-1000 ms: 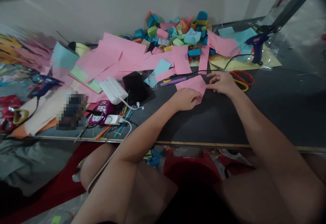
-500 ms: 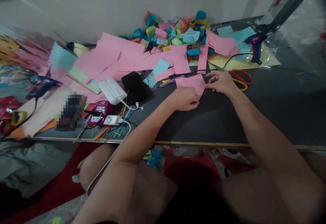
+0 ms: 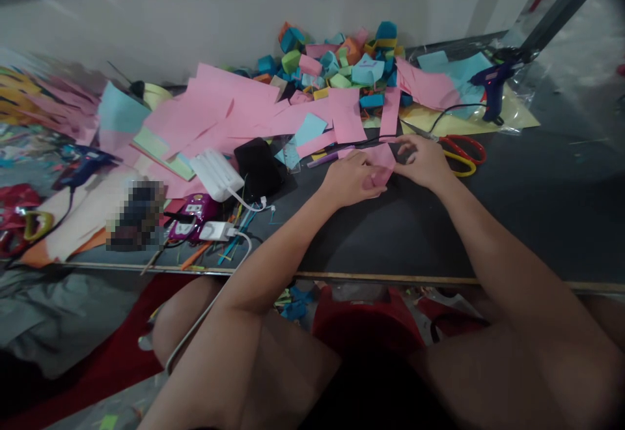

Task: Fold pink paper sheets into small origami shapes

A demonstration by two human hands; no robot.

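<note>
“Two hands meet at one small sheet of pink paper (image 3: 383,154), just beside a purple pen (image 3: 322,159). What could go wrong there?”

“A crooked crease, I'd say. The left hand's (image 3: 349,181) fingers curl over the near edge and appear to grip it, so an uneven pull could skew the fold.”

“And the right hand (image 3: 424,159)?”

“Its thumb is at the sheet's right corner, the other fingers loosely bent. I cannot tell whether they pinch the paper or merely rest by it. If they only rest, the corner could slip.”

“Anything else nearby?”

“A black cord (image 3: 371,139) runs just behind the sheet and seems to lead to a blue glue gun (image 3: 494,88); a finger catching it could tug the gun. Scissors (image 3: 456,154) with red and yellow handles lie near the right wrist, which might nudge them.”

“And the surface (image 3: 527,202) itself?”

“Dark, with a light-brown near edge. Large pink sheets (image 3: 229,91) spread across its left part, a heap of folded coloured paper pieces (image 3: 331,64) is by the wall (image 3: 195,26), and a second glue gun (image 3: 86,164) lies far left.”

“The room?”

“Dimly lit: a grey wall behind, a red stool (image 3: 364,316) below the near edge, blue scraps (image 3: 295,307) beside it.”
</note>
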